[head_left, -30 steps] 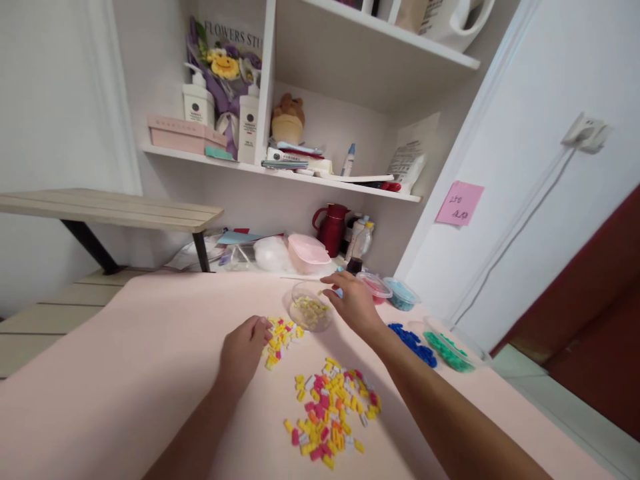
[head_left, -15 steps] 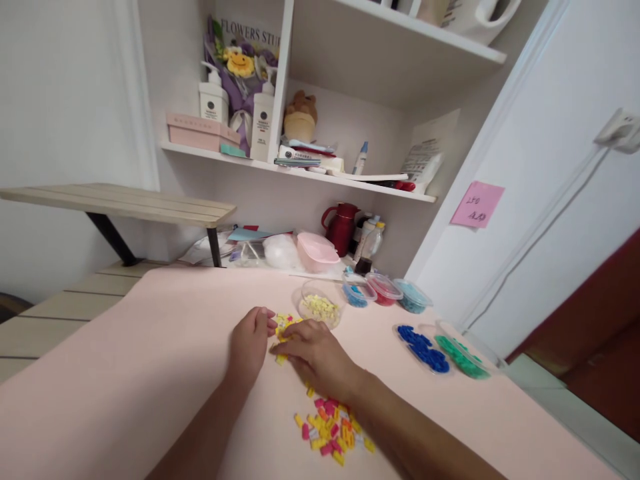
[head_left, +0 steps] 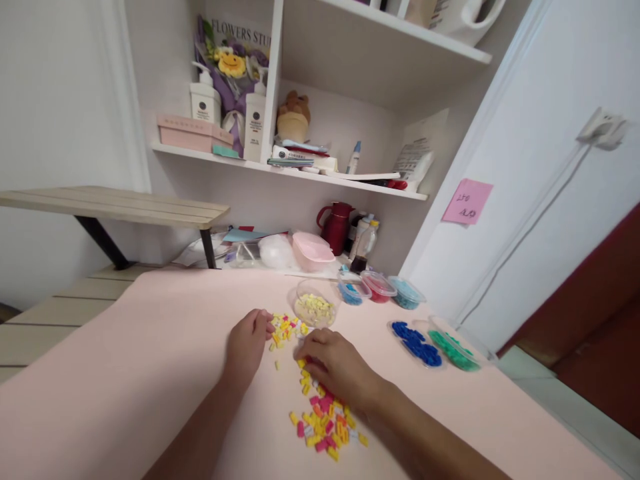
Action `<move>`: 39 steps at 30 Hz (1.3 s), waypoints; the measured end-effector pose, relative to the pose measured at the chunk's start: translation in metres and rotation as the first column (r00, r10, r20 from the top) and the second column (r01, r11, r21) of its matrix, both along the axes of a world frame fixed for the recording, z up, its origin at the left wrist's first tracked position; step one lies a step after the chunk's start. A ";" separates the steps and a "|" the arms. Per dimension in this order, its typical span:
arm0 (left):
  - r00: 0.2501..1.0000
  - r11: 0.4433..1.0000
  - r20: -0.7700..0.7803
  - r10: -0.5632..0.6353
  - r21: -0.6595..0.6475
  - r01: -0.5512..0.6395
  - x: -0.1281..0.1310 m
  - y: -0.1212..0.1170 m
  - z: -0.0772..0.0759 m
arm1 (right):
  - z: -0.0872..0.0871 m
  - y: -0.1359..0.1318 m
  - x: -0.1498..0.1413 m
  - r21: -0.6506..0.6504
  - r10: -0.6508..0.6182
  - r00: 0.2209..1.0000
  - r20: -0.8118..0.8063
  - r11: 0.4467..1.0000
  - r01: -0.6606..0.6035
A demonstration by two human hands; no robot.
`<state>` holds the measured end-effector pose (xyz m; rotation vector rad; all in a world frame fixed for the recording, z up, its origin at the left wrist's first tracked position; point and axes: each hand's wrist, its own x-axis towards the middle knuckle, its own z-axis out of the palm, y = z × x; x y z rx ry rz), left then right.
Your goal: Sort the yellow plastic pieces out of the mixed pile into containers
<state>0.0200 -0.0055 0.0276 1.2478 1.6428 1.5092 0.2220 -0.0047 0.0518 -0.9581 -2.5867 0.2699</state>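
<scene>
My left hand (head_left: 249,343) rests on its side at the left edge of a loose pile of tiny yellow, white and pink bricks (head_left: 285,327). Its fingers are curled together, and whatever they may hold is hidden. Further right, my right hand (head_left: 337,360) reaches down with bent fingers over a trail of yellow bricks (head_left: 305,381). A yellow piece shows at its fingertips; its palm side is out of sight. Nearer to me lies a larger heap of yellow, pink, orange and white bricks (head_left: 325,423). Behind the pile stands a clear tub of pale yellow pieces (head_left: 315,307).
Tubs of blue (head_left: 353,293), red (head_left: 379,287) and light-blue pieces (head_left: 406,295) line the back. Dark blue pieces (head_left: 417,345) and a green-filled tub (head_left: 456,350) are at right. Behind stand a pink container (head_left: 313,252), a red jug (head_left: 336,228) and shelves (head_left: 290,170).
My right hand has drawn back from the small pile, rightward and toward me, uncovering the pile and the yellow trail. My left hand has stayed nearly in place. The view has shifted slightly.
</scene>
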 end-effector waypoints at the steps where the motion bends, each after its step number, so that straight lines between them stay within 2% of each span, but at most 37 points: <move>1: 1.000 1.000 -0.005 0.004 -0.002 -0.004 0.000 0.000 0.001 | -0.001 -0.001 0.003 -0.016 -0.017 1.000 -0.011 1.000 0.017; 5: 1.000 1.000 -0.021 0.014 -0.005 -0.014 0.001 -0.001 0.004 | -0.004 -0.003 0.002 -0.015 -0.040 0.996 -0.082 0.999 0.039; 8: 1.000 1.000 -0.021 0.010 0.007 -0.010 0.001 -0.002 0.004 | -0.002 -0.004 -0.014 0.050 0.012 0.994 -0.104 0.999 -0.007; 12: 1.000 1.000 -0.021 0.007 0.017 -0.007 0.000 0.000 0.001 | 0.003 -0.007 -0.040 0.107 0.037 0.999 -0.005 0.994 -0.037; 15: 1.000 1.000 -0.026 0.004 0.009 -0.004 -0.001 0.002 -0.001 | 0.002 -0.008 -0.052 0.092 -0.015 0.998 0.062 0.996 0.009; 19: 0.999 1.000 -0.034 0.001 0.008 -0.001 0.000 0.001 -0.001 | -0.003 -0.008 -0.056 0.021 -0.046 0.999 -0.019 0.999 0.046; 22: 1.000 1.000 -0.019 0.001 0.011 -0.001 0.000 0.000 0.001 | -0.001 -0.007 -0.053 -0.060 -0.038 0.996 -0.076 0.998 0.034; 25: 1.000 1.000 0.002 -0.001 0.004 0.001 -0.001 0.000 0.002 | 0.016 -0.002 -0.046 -0.079 -0.028 0.990 -0.135 0.997 0.017; 29: 1.000 1.000 0.004 -0.007 -0.018 0.007 -0.003 0.001 0.004 | 0.058 0.021 -0.027 0.042 -0.136 0.942 -0.308 0.987 0.156; 32: 1.000 1.000 -0.004 -0.007 -0.023 0.006 -0.003 0.002 0.005 | 0.082 0.045 -0.009 0.194 -0.215 0.913 -0.346 0.936 0.294; 35: 1.000 1.000 -0.022 -0.008 -0.029 0.008 -0.004 0.003 0.006 | 0.083 0.066 0.007 0.242 -0.314 0.901 -0.300 0.889 0.390; 37: 1.000 1.000 -0.027 -0.010 -0.024 0.009 -0.003 0.003 0.007 | 0.074 0.073 0.015 0.190 -0.341 0.888 -0.308 0.893 0.409; 39: 1.000 1.000 -0.029 -0.011 -0.017 0.011 -0.003 0.002 0.008 | 0.063 0.071 0.020 0.117 -0.321 0.867 -0.381 0.914 0.389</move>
